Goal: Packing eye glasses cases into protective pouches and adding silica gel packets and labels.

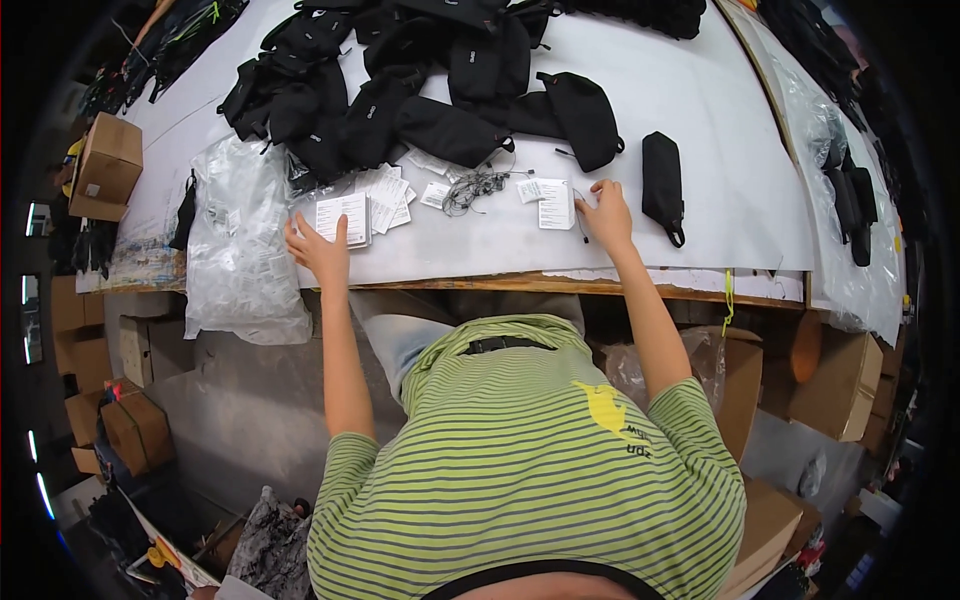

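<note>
My left hand [320, 250] lies at the lower left of a stack of white printed cards [342, 212], its fingers spread and the thumb on the stack. Loose white slips [385, 195] fan out beside the stack. My right hand [607, 216] is just right of a white printed tag [556, 208], thumb and index finger apart. A thin black cord [585, 232] runs by the tag, close to the thumb. Between my hands lies a tangle of black cords [472, 192] with a small white label [434, 194]. A black zip pouch [662, 183] lies right of my right hand.
Black pouches [375, 120] are heaped across the far side of the white table [480, 248]. At the left, a clear plastic bag [245, 240] hangs over the front edge. A cardboard box [107, 158] stands at the far left, and plastic-wrapped goods [850, 190] lie at the right.
</note>
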